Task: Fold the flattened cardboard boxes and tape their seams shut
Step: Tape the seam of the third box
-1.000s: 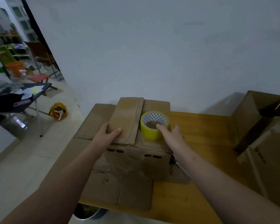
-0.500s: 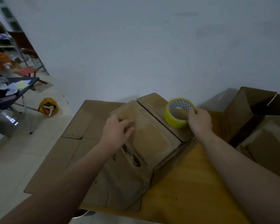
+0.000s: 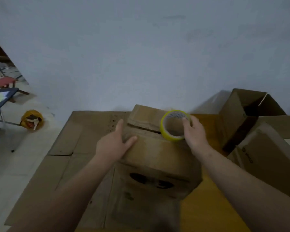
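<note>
A folded brown cardboard box (image 3: 159,158) stands on the wooden table, its two top flaps meeting at a dark seam. My left hand (image 3: 115,144) presses flat on the near flap at the box's left edge, fingers straight. My right hand (image 3: 195,133) grips a yellow roll of tape (image 3: 173,125), which stands tilted on the seam at the box's right side. Flattened cardboard (image 3: 77,164) lies under the box and spreads to the left.
Two opened cardboard boxes (image 3: 251,114) (image 3: 271,156) crowd the table's right side. A white wall rises right behind the table. The orange-brown table top (image 3: 206,213) shows at front right. On the floor at left sit a yellow bag (image 3: 32,120) and a dark folding table (image 3: 2,97).
The box has turned under my hands so its printed side faces me. My right hand stayed on the tape roll; my left hand slid to the box's left top edge.
</note>
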Motion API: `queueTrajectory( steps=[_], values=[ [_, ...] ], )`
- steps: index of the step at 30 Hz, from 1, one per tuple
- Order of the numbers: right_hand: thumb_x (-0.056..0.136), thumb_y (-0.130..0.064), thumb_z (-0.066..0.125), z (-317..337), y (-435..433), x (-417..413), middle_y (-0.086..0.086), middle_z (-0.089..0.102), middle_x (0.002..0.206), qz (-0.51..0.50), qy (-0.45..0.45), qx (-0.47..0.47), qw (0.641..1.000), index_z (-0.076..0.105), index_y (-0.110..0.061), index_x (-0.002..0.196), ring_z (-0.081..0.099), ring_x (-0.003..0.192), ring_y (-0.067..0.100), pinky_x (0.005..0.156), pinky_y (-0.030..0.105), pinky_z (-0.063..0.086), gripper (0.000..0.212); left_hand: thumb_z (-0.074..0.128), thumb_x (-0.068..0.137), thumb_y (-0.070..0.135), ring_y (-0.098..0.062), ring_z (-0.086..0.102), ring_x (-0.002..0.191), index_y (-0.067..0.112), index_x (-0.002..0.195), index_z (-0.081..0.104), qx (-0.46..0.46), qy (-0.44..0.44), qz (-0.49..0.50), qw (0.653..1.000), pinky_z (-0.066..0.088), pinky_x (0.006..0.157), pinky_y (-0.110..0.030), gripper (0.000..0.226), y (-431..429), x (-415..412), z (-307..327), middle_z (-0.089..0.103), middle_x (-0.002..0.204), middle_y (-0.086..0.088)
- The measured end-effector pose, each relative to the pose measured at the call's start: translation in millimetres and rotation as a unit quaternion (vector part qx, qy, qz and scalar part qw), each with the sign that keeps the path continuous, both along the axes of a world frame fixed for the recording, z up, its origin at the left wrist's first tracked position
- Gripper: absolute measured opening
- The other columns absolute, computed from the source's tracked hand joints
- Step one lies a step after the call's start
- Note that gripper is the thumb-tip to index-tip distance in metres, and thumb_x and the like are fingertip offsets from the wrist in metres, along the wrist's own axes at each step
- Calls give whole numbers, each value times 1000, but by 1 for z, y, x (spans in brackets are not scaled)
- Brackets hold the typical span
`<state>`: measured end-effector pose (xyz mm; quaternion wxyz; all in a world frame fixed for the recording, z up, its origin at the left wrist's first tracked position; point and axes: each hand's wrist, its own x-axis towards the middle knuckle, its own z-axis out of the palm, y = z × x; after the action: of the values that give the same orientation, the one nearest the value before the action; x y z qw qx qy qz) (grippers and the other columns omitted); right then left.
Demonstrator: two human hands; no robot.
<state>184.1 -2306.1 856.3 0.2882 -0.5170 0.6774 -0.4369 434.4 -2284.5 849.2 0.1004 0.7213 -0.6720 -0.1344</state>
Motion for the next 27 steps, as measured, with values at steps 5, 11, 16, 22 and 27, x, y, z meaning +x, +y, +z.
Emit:
queueTrajectory(
  steps=[5, 11, 16, 22, 27],
  values=[
    [101, -26, 48, 2, -19, -22, 10, 65, 110, 71, 48, -9, 996, 62, -9, 114, 58, 108, 27, 88, 28, 41, 26, 42, 89, 63, -20, 52, 111, 29, 151, 3, -31, 4, -28, 999, 48, 91, -35, 81, 22, -16, -4, 51, 124, -3],
    [98, -30, 52, 16, -29, -2, 4, 60, 117, 157, 83, -68, 982, 57, -21, 126, 58, 108, 25, 102, 32, 43, 30, 43, 95, 52, -17, -9, 147, 34, 151, 17, -26, 68, -151, 986, -1, 118, -36, 65, 1, -21, -12, -1, 160, 7],
    [98, -21, 54, 30, -21, 7, 3, 39, 117, 166, 97, -124, 973, 47, -20, 136, 40, 99, 7, 81, -6, 25, 38, 47, 93, 52, -20, 11, 145, 26, 145, 39, -84, 84, -81, 990, 10, 119, -35, 58, 8, -46, -20, 29, 154, 3],
    [91, -40, 62, 16, -10, 8, -3, 48, 124, 242, 68, -101, 963, 50, -30, 129, 44, 113, 6, 90, 6, 33, 41, 50, 94, 47, -21, 28, 132, 25, 135, 51, -93, 99, -65, 989, 23, 109, -31, 46, -2, -45, -19, 43, 137, 4],
    [97, -36, 44, 15, -12, 10, -2, 59, 108, 225, -10, -104, 969, 57, -20, 112, 55, 103, 12, 79, 14, 39, 25, 23, 100, 50, -20, 37, 127, 26, 115, 66, -59, 156, 1, 986, 21, 105, -40, 51, -9, -44, 7, 54, 126, 4]
  ],
)
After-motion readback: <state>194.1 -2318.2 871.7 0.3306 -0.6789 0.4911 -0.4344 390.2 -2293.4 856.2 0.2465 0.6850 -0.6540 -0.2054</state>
